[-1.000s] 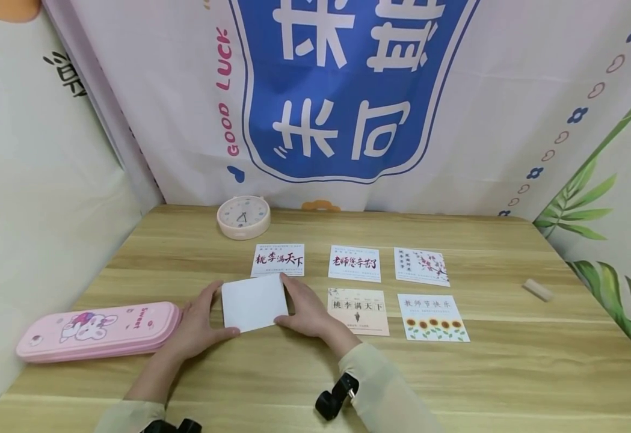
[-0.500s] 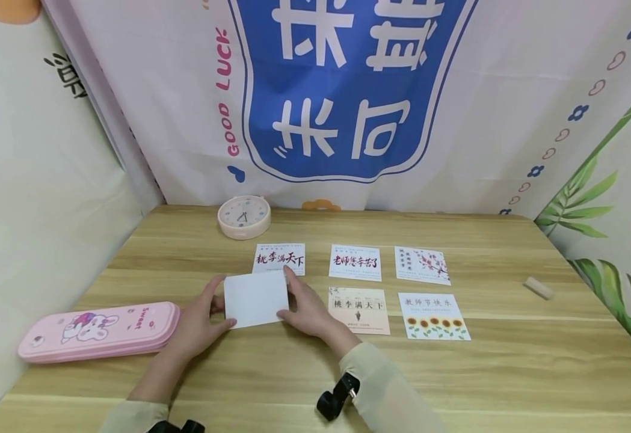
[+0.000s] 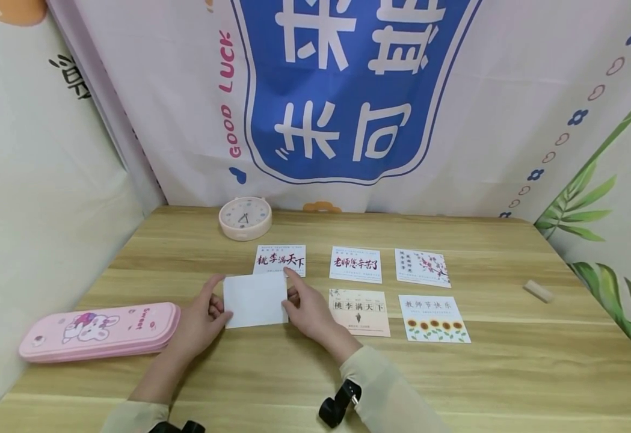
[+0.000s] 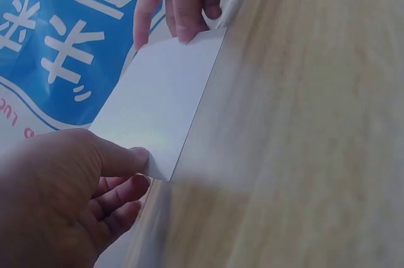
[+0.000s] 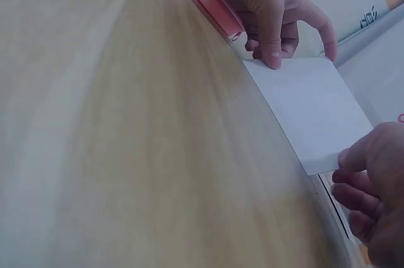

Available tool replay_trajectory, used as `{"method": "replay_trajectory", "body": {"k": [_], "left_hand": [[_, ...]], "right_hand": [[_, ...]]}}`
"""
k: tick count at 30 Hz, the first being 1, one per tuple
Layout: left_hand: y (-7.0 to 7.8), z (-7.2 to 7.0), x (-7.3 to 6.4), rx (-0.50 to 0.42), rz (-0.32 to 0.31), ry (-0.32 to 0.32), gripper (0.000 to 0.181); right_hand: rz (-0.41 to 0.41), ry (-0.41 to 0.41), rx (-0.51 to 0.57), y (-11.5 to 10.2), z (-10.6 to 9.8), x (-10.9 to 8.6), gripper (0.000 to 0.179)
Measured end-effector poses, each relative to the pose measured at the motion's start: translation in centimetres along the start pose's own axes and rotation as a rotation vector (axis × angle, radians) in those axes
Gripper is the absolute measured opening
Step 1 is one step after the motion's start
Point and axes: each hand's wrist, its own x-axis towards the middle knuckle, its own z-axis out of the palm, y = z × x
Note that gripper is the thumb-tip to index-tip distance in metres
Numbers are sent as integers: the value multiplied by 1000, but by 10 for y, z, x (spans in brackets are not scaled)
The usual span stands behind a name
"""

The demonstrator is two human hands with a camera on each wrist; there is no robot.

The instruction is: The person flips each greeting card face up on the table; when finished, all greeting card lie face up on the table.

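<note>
A white card point(image 3: 255, 300), its blank face toward me, is held between both hands just in front of the back-left printed card point(image 3: 281, 260), whose lower edge it covers. My left hand point(image 3: 203, 317) pinches the left edge, thumb on the blank face and the other fingers partly behind. On the opposite edge, my right hand point(image 3: 313, 307) pinches the card the same way. The left wrist view shows the blank card point(image 4: 161, 94) with a thumb at each end. In the right wrist view, the card point(image 5: 309, 110) hides some of the fingertips.
More printed cards lie in two rows to the right, among them a sunflower card point(image 3: 435, 319) and a cream card point(image 3: 360, 313). A pink pencil case point(image 3: 101, 331) lies left of my left hand. A round clock point(image 3: 245, 218) stands behind; a small eraser-like block point(image 3: 538, 291) is far right.
Since a second ago, the white card has risen slightly and turned straighter. My fingers have shifted on its edges, with more of them curled behind it. The printed cards have stayed put.
</note>
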Motion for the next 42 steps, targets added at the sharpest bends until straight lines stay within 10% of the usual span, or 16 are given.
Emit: {"method": "replay_trajectory", "body": {"k": [18,28,42], "left_hand": [[8,5,1,-117,104,196,57],[7,12,1,-85,184,388,14],[1,14,1,130,232,352,18]], "right_hand": [[-57,157,213,-8,-1,-2,42],[-149,253,142,-7,0,-2,19],[-73,134,-6,-11,-1,-4,37]]}}
